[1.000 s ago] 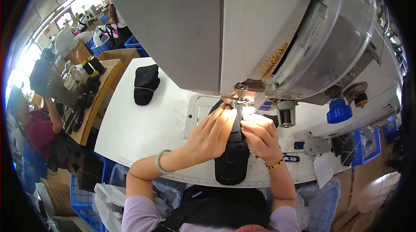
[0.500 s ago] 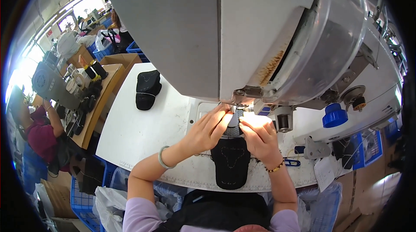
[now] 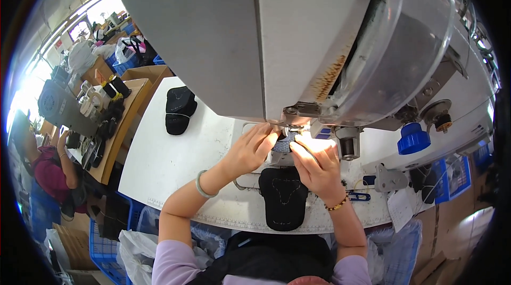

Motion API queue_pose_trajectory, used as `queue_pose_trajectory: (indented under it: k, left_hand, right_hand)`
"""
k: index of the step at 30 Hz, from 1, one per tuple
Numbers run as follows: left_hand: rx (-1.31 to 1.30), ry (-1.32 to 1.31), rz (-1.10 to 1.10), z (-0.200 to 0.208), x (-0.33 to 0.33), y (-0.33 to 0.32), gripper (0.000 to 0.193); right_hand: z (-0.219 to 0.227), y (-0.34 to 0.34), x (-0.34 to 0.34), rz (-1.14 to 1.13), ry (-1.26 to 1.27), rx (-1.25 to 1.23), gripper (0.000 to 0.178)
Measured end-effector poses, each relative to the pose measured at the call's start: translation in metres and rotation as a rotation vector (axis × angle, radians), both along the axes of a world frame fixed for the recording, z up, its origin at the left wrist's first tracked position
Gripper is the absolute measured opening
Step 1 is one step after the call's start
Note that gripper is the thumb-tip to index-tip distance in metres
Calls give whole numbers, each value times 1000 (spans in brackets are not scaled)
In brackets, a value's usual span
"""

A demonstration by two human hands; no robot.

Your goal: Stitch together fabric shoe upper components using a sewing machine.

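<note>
Under the head of a large sewing machine (image 3: 213, 35), both my hands are at a small speckled grey fabric piece (image 3: 282, 146). Fingers of my left hand (image 3: 247, 152) are pressed together at its left edge, beside the lit needle area. From the other side, my right hand (image 3: 320, 167) pinches its right edge, fingertips in bright light. Part of the piece is hidden by my fingers and the machine. Just below my hands lies a black padded piece (image 3: 283, 200) with a pale stitched outline. Further left on the white table (image 3: 154, 162) rests a black bundle (image 3: 180, 110) bound with a white band.
A blue knob (image 3: 413, 138) and a thread spool sit on the machine's right side. Small blue thread snips (image 3: 360, 196) lie right of my right wrist. Blue crates (image 3: 451, 178) stand beyond the table. At left, another person (image 3: 53, 170) works by a second machine.
The grey piece has turned and moved up under the machine, so less of it shows. My right hand has shifted slightly down with it; my left has barely moved.
</note>
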State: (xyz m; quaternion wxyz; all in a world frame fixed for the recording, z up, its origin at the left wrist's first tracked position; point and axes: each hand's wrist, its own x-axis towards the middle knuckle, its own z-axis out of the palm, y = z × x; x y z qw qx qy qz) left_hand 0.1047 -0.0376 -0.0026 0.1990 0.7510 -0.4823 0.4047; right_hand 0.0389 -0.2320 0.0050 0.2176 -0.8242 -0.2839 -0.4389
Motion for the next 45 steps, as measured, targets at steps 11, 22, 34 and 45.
queue_pose_trajectory:
  k: [11, 22, 34, 45]
  left_hand:
    - [-102, 774, 154, 37, 42, 10, 20]
    - [-709, 1843, -617, 11, 58, 19, 29]
    - [-902, 1808, -579, 31, 1, 2, 26]
    - [-1148, 1765, -552, 21, -28, -12, 12]
  right_hand:
    - [-3, 0, 4, -5, 115, 108, 28]
    - [-6, -5, 7, 111, 74, 125, 26]
    - [-4, 17, -2, -61, -159, -97, 34]
    - [-4, 9, -2, -9, -131, -74, 35]
